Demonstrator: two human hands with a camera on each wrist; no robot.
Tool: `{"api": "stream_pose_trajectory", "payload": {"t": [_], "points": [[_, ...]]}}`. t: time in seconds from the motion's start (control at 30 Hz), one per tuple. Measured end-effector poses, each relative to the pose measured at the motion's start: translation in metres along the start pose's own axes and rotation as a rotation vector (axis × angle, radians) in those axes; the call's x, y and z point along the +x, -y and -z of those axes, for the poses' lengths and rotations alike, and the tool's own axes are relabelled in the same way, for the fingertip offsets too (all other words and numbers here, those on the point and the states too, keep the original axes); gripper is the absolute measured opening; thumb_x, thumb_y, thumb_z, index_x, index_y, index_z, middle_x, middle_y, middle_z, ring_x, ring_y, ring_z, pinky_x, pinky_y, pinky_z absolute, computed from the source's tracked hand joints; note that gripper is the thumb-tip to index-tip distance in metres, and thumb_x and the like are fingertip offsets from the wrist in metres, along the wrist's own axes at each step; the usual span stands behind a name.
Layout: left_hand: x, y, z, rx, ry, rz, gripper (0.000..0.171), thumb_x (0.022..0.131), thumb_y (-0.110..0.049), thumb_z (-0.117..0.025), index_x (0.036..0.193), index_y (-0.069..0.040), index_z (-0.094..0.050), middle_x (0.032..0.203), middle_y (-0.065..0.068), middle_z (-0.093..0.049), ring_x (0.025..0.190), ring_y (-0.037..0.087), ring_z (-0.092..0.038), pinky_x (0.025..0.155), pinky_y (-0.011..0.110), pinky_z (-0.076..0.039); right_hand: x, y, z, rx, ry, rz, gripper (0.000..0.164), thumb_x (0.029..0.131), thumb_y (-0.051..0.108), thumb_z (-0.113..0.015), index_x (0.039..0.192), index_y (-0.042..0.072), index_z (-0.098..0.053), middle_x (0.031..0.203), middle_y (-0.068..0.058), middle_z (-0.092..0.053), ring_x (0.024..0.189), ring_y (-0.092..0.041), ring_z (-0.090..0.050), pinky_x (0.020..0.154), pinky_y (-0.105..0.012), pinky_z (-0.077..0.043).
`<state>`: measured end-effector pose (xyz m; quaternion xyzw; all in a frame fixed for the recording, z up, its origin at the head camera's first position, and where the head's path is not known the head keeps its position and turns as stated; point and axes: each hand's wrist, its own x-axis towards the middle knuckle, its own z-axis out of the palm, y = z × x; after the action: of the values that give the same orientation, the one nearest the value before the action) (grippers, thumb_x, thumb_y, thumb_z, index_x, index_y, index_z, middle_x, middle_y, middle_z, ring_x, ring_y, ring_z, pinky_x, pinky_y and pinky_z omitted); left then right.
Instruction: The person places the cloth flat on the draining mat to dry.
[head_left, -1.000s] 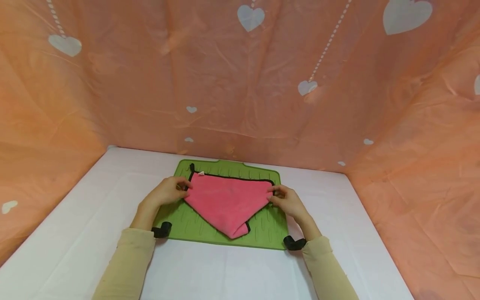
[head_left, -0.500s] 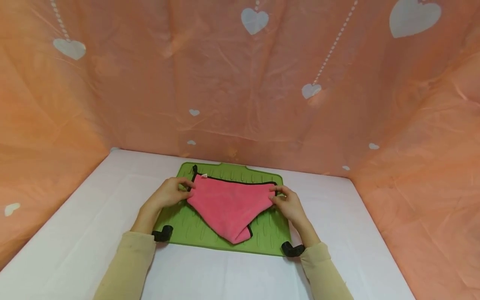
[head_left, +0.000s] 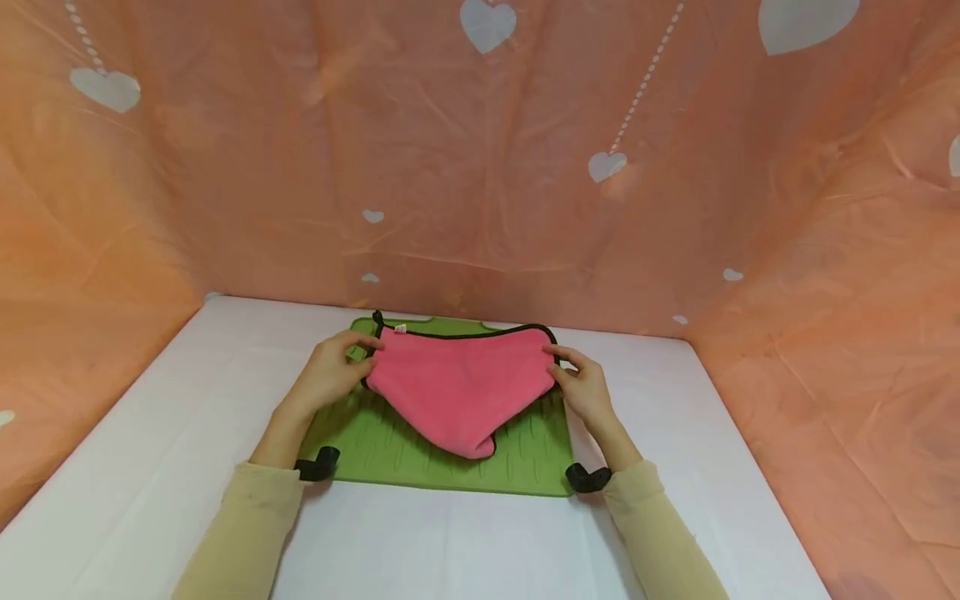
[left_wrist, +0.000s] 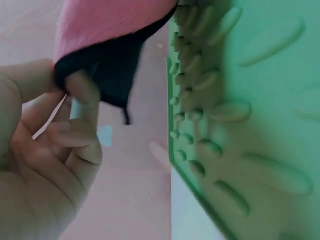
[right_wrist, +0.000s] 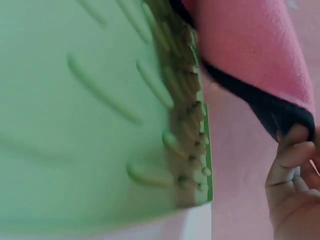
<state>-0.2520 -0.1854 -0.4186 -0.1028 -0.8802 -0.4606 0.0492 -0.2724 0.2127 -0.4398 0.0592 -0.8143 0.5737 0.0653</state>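
A pink cloth (head_left: 461,383) with black edging, a small white tag and a black hanging loop is stretched between my two hands. My left hand (head_left: 333,367) pinches its left edge, thumb and fingers on either side of the black border. On the opposite side my right hand (head_left: 585,385) pinches the right edge the same way. The cloth's lower end hangs in a rounded, folded point. Both wrist views show the held edges raised above the green ridged mat (head_left: 390,454), which lies beneath. A dark underside of the cloth (left_wrist: 117,75) shows in the left wrist view.
The mat lies on a white-covered table (head_left: 450,542). An orange curtain with white hearts (head_left: 420,167) encloses the back and both sides. A black wrist device (head_left: 318,464) sits by the left cuff, another black wrist device (head_left: 587,478) by the right one.
Both hands have lifted the pink cloth up off the mat; its top edge now sags between them and its lower point has risen away from the mat's front. The grip on both edges stays.
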Motion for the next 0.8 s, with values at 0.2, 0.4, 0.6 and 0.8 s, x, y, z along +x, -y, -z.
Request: {"api": "stream_pose_trajectory", "payload": {"t": [0.2, 0.4, 0.6, 0.8], "points": [[0.008, -0.001, 0.005, 0.084, -0.032, -0.065, 0.028, 0.097, 0.002, -0.062, 0.124, 0.004, -0.070, 0.123, 0.024, -0.062, 0.062, 0.015, -0.056, 0.054, 0.027, -0.046, 0.015, -0.003, 0.006, -0.119, 0.048, -0.010, 0.036, 0.101, 0.003, -0.064, 0.137, 0.004, -0.068, 0.094, -0.009, -0.067, 0.050, -0.002, -0.040, 0.049, -0.020, -0.034], [0.024, 0.005, 0.008, 0.160, 0.032, -0.088, 0.030, 0.099, 0.000, -0.063, 0.127, 0.004, -0.069, 0.128, 0.027, -0.062, 0.071, 0.018, -0.061, 0.059, 0.030, -0.050, 0.027, -0.010, 0.007, -0.266, 0.169, -0.036, 0.040, 0.102, 0.008, -0.064, 0.141, 0.006, -0.065, 0.100, -0.017, -0.069, 0.056, -0.007, -0.048, 0.053, -0.021, -0.041], [0.037, 0.019, 0.012, 0.187, 0.106, -0.049, 0.033, 0.101, -0.003, -0.062, 0.133, 0.005, -0.066, 0.130, 0.031, -0.060, 0.070, 0.018, -0.060, 0.058, 0.031, -0.049, 0.036, -0.012, 0.006, -0.347, 0.273, -0.021, 0.045, 0.100, 0.005, -0.065, 0.145, 0.001, -0.059, 0.078, -0.012, -0.070, 0.060, -0.011, -0.058, 0.056, -0.024, -0.046], [0.043, 0.033, 0.009, 0.228, 0.186, -0.047, 0.034, 0.100, -0.003, -0.061, 0.132, 0.009, -0.064, 0.131, 0.036, -0.058, 0.072, 0.023, -0.062, 0.064, 0.034, -0.052, 0.044, -0.018, 0.004, -0.466, 0.343, 0.025, 0.048, 0.100, 0.011, -0.067, 0.146, 0.001, -0.058, 0.068, -0.006, -0.066, 0.056, -0.008, -0.054, 0.058, -0.025, -0.045]]}}
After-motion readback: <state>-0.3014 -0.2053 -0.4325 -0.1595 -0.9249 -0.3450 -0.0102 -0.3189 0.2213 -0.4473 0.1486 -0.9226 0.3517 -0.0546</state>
